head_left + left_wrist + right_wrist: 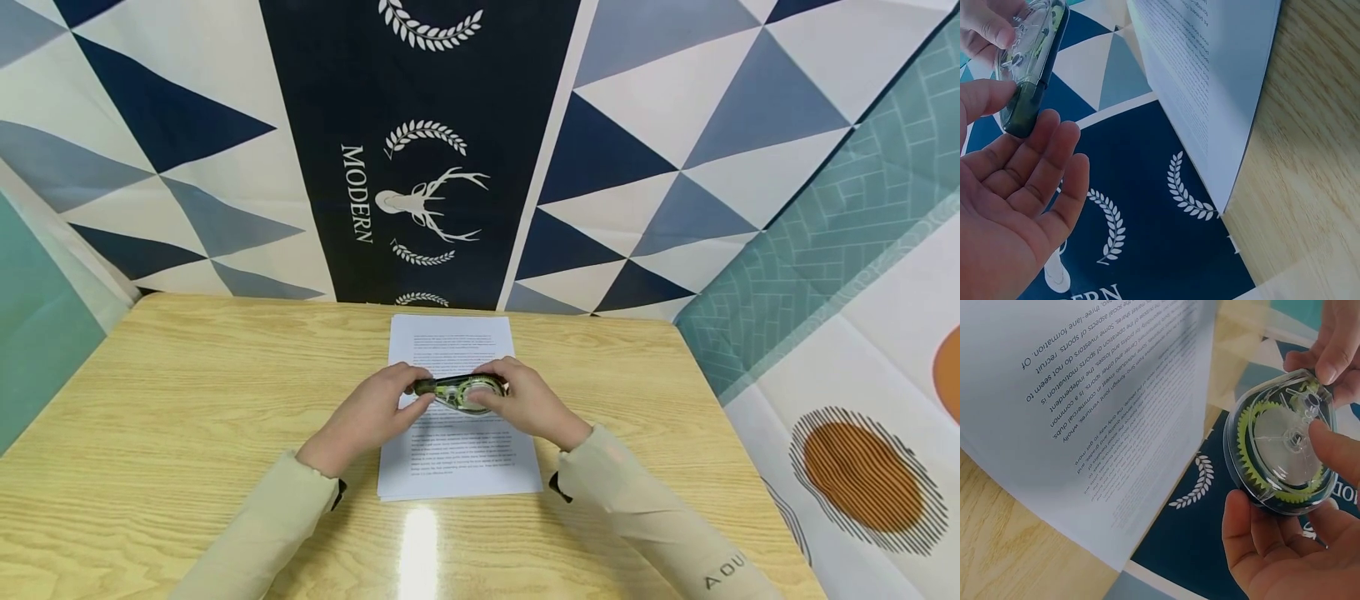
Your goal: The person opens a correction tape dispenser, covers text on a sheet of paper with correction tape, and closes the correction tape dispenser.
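Observation:
Both hands hold a correction tape dispenser (453,392) above a printed sheet of paper (461,467). It has a clear case with a green toothed wheel inside, plain in the right wrist view, and a dark cap over its narrow end. My left hand (378,411) pinches that cap (1022,111) between thumb and fingers. The right hand (528,400) grips the round, wide end of the case (1285,440), thumb on its clear face and fingers beneath. In the head view the dispenser lies crosswise, its capped end to the left.
The paper lies on a light wood-grain table (225,400), more than one sheet showing at its edges. Behind the table hangs a patterned cloth (420,100) with triangles, a deer head and lettering. Another printed cloth (847,392) hangs at the right.

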`<state>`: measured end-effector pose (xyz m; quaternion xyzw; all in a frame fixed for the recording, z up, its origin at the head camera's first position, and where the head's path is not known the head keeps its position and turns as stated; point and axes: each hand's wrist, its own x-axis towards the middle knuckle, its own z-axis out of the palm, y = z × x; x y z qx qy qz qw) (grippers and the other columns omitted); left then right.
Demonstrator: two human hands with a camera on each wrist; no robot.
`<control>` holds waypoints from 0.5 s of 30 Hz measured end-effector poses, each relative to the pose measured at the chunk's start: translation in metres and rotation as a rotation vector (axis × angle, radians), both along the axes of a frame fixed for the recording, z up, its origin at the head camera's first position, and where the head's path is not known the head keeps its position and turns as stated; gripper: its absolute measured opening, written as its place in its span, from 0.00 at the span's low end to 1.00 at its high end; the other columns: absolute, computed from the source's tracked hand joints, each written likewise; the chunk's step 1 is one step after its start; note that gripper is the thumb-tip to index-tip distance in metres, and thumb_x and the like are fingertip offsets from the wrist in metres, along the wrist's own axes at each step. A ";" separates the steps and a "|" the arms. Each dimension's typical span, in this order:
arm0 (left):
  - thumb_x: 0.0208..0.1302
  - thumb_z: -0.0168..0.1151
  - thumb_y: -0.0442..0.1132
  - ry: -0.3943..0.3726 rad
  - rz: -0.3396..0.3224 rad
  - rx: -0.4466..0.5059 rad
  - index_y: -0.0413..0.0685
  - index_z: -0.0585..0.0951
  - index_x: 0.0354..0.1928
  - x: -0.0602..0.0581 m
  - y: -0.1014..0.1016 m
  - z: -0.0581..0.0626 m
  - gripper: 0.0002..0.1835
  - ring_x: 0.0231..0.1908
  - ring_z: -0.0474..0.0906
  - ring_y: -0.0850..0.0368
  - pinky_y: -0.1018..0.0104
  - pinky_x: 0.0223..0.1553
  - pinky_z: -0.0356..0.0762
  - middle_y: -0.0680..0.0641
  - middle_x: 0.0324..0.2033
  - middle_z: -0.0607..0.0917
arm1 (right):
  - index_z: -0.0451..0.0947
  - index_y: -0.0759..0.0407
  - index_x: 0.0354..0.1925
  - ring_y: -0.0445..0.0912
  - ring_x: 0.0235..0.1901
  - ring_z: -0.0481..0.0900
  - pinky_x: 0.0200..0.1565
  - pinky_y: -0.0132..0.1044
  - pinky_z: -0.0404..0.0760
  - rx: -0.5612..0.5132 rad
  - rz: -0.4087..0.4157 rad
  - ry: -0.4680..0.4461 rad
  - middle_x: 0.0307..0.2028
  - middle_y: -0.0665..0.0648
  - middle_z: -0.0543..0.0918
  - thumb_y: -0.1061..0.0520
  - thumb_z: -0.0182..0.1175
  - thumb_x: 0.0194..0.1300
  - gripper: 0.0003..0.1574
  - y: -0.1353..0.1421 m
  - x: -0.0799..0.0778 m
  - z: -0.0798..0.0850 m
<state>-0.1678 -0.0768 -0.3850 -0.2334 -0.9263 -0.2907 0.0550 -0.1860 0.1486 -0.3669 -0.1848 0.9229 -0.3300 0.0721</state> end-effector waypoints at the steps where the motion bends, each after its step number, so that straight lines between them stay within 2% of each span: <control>1: 0.64 0.59 0.44 0.001 -0.002 0.001 0.47 0.79 0.46 0.000 0.000 0.000 0.12 0.36 0.73 0.61 0.64 0.41 0.75 0.53 0.36 0.80 | 0.77 0.54 0.52 0.43 0.37 0.72 0.37 0.35 0.72 0.000 -0.001 0.006 0.45 0.53 0.78 0.50 0.63 0.60 0.22 0.000 0.000 0.000; 5: 0.64 0.59 0.44 0.008 -0.012 0.013 0.47 0.79 0.46 0.001 0.000 0.000 0.12 0.36 0.74 0.61 0.64 0.41 0.76 0.53 0.37 0.81 | 0.78 0.52 0.47 0.43 0.35 0.70 0.35 0.34 0.70 -0.023 0.003 0.013 0.42 0.52 0.78 0.52 0.64 0.59 0.17 0.001 0.000 0.000; 15: 0.64 0.59 0.44 -0.007 -0.014 0.042 0.48 0.79 0.46 -0.001 -0.001 0.000 0.12 0.38 0.75 0.58 0.63 0.42 0.75 0.54 0.37 0.80 | 0.75 0.48 0.48 0.43 0.39 0.75 0.42 0.37 0.73 -0.132 0.015 -0.045 0.44 0.50 0.80 0.52 0.63 0.60 0.16 0.003 -0.001 -0.001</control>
